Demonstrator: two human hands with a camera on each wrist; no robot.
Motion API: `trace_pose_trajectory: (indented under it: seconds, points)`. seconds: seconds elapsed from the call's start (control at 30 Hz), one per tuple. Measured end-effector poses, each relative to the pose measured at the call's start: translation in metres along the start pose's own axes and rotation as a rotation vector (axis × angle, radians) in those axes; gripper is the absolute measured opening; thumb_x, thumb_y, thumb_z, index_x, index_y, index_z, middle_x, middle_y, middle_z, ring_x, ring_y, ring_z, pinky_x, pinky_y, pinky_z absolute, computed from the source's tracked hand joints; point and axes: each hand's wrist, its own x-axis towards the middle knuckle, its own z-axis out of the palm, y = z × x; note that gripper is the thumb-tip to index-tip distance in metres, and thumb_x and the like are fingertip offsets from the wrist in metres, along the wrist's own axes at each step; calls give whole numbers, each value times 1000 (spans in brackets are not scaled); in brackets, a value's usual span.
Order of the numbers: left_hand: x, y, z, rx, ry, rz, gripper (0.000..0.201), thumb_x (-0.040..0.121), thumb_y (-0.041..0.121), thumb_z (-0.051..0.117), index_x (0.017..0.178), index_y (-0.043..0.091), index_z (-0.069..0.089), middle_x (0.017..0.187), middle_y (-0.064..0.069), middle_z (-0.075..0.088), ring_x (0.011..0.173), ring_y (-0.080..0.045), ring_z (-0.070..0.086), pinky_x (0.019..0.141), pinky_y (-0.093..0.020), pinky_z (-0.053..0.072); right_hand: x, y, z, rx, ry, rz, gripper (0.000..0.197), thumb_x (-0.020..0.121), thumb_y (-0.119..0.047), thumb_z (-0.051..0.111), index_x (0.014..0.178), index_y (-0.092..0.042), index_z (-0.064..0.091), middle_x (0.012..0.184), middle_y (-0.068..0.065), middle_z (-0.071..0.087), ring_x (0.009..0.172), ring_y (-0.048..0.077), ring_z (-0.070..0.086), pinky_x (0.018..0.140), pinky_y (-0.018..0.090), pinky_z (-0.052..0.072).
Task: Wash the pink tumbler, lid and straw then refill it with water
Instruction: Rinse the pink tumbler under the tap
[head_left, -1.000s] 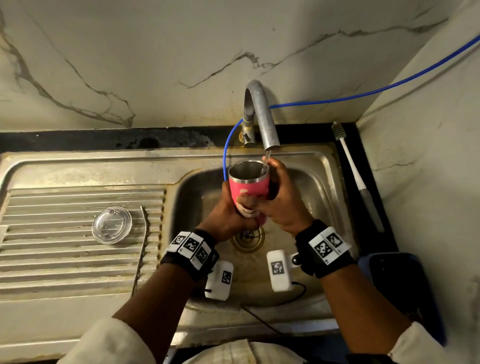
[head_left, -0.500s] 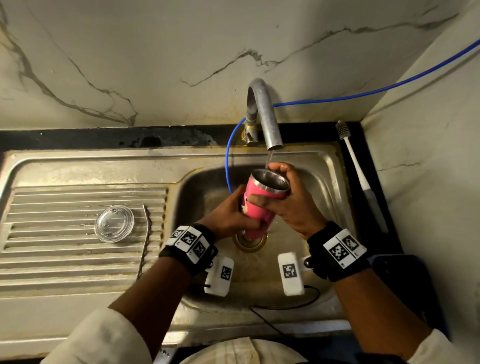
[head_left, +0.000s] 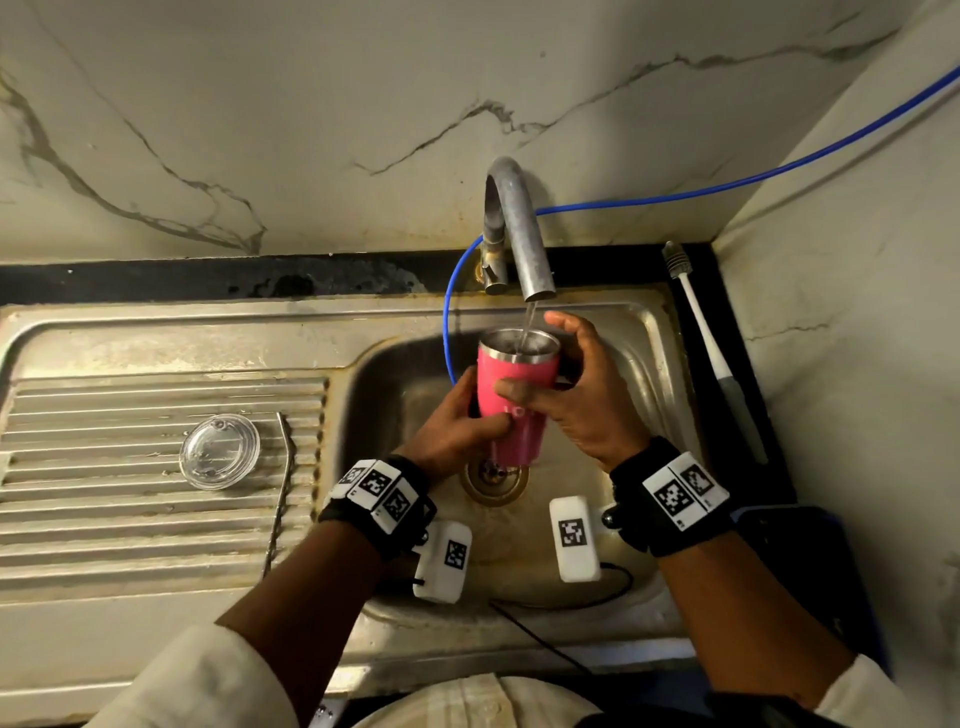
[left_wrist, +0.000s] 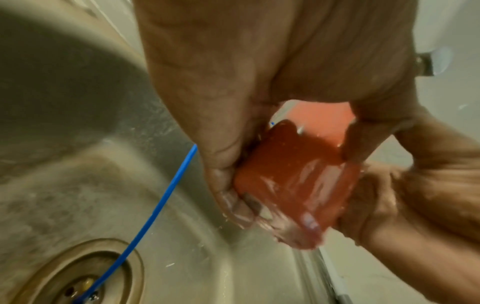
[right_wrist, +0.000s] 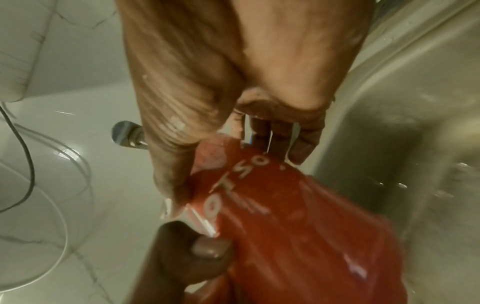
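The pink tumbler (head_left: 514, 384) with a steel rim stands nearly upright over the sink basin, right under the tap spout (head_left: 524, 249), and a thin stream of water runs into its mouth. My left hand (head_left: 460, 421) grips its lower part from the left, seen wet around the tumbler (left_wrist: 296, 181) in the left wrist view. My right hand (head_left: 571, 395) wraps its upper side from the right, thumb across the front, over the white lettering on the tumbler (right_wrist: 285, 216). The clear lid (head_left: 219, 451) and the bent metal straw (head_left: 283, 488) lie on the ribbed drainboard.
A steel sink (head_left: 649, 332) with a drain (head_left: 491, 475) sits below the tumbler. A blue hose (head_left: 727, 184) runs from the right wall down into the basin. A white bottle brush (head_left: 711, 353) lies on the black counter at the right. Marble walls close the back and right.
The tumbler was tilted to the right half a second ago; now it stands almost upright under the stream. Both hands stay on it, shifted slightly upward.
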Motion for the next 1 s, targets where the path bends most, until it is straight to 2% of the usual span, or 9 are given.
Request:
trace_pose_trajectory:
  seconds: [0.07, 0.17, 0.23, 0.3, 0.4, 0.53, 0.7, 0.87, 1.0]
  points:
    - [-1, 0, -1, -33, -63, -50, 98, 66, 30, 80, 153, 15, 38, 130, -16, 68, 114, -28, 71, 89, -38, 61, 0, -3, 0, -9, 30, 19, 98, 55, -41, 102, 139, -22, 55, 125, -2, 71, 110, 14, 72, 85, 28, 61]
    - [1, -2, 8, 155, -4, -14, 102, 63, 19, 95, 144, 10, 35, 127, -20, 67, 114, -33, 72, 89, -45, 63, -3, -6, 9, -20, 78, 21, 97, 50, -42, 102, 134, -19, 59, 120, -4, 73, 105, 7, 73, 84, 24, 60]
    - [4, -2, 14, 260, 78, 54, 103, 56, 22, 100, 133, 9, 33, 124, -15, 66, 109, -28, 74, 83, -46, 65, -6, -6, 15, -57, 124, 13, 94, 50, -41, 104, 131, -22, 59, 120, -8, 72, 105, 5, 71, 87, 23, 60]
    - [6, 0, 12, 283, 89, 67, 102, 52, 31, 97, 131, 10, 37, 122, -11, 67, 107, -26, 75, 83, -49, 65, -8, -6, 17, -71, 165, 14, 91, 51, -40, 104, 128, -25, 57, 118, -11, 69, 103, 2, 69, 85, 20, 59]
    - [5, 1, 6, 193, 12, 44, 95, 60, 27, 89, 140, 9, 41, 124, -19, 68, 110, -34, 73, 91, -56, 62, -7, -6, 14, -44, 116, 44, 91, 55, -36, 104, 130, -24, 54, 118, -10, 68, 99, 1, 70, 82, 19, 58]
    - [1, 1, 5, 79, -60, -12, 92, 68, 31, 79, 149, 12, 40, 124, -12, 68, 112, -21, 71, 93, -36, 60, -7, -7, 9, 16, 34, 71, 101, 49, -46, 103, 136, -22, 58, 120, -6, 74, 104, 3, 72, 86, 22, 57]
    - [-1, 0, 18, 289, 78, 63, 110, 51, 41, 95, 138, 9, 35, 127, -12, 65, 114, -25, 72, 87, -50, 64, -13, -8, 14, -21, 112, 39, 93, 53, -31, 104, 132, -26, 54, 120, -11, 69, 102, -2, 69, 82, 15, 57]
    - [2, -3, 13, 228, 60, 48, 101, 58, 30, 95, 144, 12, 45, 127, -17, 69, 114, -34, 71, 93, -59, 60, -16, -6, 14, 7, 41, 32, 101, 57, -28, 104, 142, -27, 49, 129, -8, 67, 110, 3, 69, 89, 23, 60]
    - [-1, -4, 7, 121, -28, -17, 88, 69, 22, 85, 147, 9, 47, 129, -22, 69, 119, -38, 69, 102, -52, 57, -14, -6, 3, -56, -37, 39, 109, 58, -32, 102, 150, -28, 43, 137, 1, 63, 112, 12, 70, 90, 34, 63]
